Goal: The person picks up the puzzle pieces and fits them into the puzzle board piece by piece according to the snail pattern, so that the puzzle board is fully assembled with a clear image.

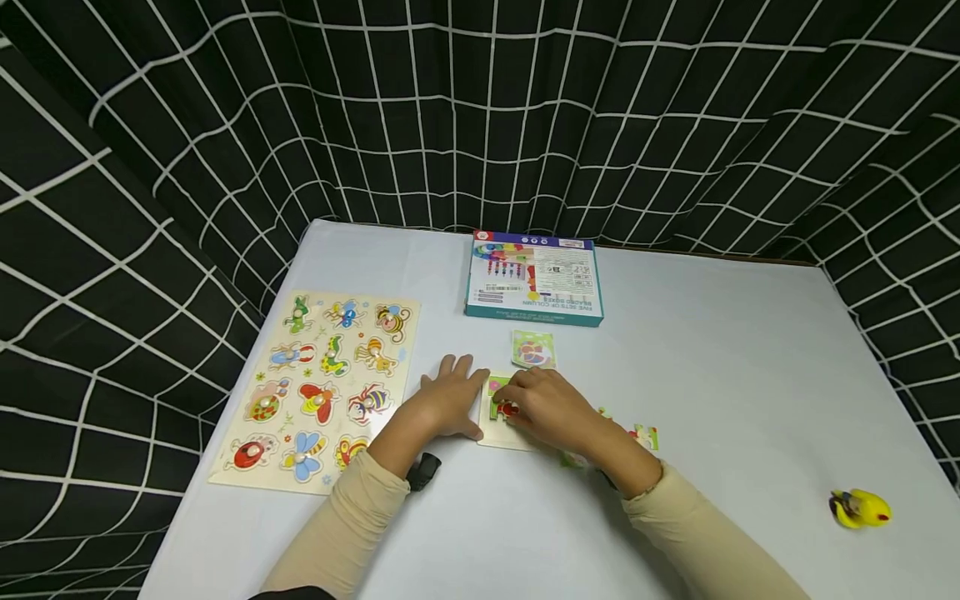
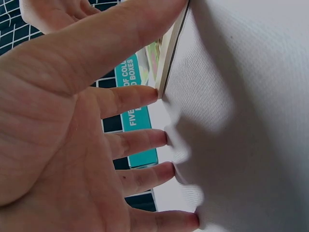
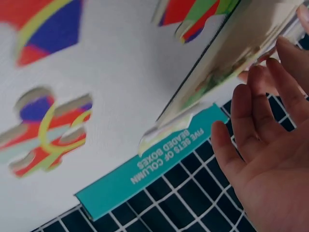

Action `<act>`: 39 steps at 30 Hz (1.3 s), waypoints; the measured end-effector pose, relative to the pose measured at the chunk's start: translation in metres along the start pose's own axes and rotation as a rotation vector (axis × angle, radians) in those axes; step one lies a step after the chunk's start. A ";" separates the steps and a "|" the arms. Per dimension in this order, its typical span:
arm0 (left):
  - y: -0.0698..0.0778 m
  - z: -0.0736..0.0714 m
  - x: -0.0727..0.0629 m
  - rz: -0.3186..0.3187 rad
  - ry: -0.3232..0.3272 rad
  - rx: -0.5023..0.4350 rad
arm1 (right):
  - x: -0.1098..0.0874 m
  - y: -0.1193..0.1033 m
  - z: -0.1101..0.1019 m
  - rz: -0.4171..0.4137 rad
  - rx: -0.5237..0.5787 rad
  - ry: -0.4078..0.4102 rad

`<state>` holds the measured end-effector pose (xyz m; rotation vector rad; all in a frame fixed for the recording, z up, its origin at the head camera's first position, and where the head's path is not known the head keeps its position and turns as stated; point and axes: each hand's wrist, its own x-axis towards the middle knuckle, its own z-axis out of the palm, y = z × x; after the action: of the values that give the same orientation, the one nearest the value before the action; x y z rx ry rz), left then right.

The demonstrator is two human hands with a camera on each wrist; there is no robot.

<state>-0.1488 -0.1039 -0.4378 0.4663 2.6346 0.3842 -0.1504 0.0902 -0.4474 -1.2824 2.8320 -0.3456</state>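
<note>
Had the small puzzle board (image 1: 501,437) flat on the white bench (image 1: 720,375), just short of a small picture card (image 1: 533,349); rested the left hand (image 1: 448,402) released and spread, with thumb and forefinger against the board's edge and the other fingertips down on the bench; had the right hand (image 1: 553,406) curled over the board, apparently grasping a red-and-green puzzle piece (image 1: 508,408) between thumb and fingers, with part of the hold hidden from view; judged the puzzle piece light, stiff and probably wooden, smooth on its printed face and so perhaps a little slippery; seemed best taken by opposite cut edges, clear of any narrow knobs, probably the weakest parts; called for a straight downward press rather than a sideways shove, for fear of sliding so light a board; saw loose pieces (image 3: 53,135) lying right of the board, thick-edged enough to lift by the rim.
</note>
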 end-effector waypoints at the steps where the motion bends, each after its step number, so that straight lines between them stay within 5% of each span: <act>1: 0.000 0.000 0.000 -0.001 0.000 0.003 | 0.001 -0.001 0.001 0.003 0.000 0.001; 27: 0.005 -0.001 0.001 0.000 0.002 0.016 | 0.003 -0.004 0.008 0.089 -0.057 0.002; 34: 0.001 0.004 0.001 0.002 0.019 -0.007 | -0.009 0.001 -0.004 0.101 0.018 0.003; 39: 0.000 0.004 0.000 0.017 0.038 -0.029 | -0.038 0.022 -0.020 0.165 0.010 0.057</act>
<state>-0.1472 -0.1033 -0.4416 0.4772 2.6590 0.4406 -0.1433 0.1364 -0.4349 -1.0436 2.9534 -0.3973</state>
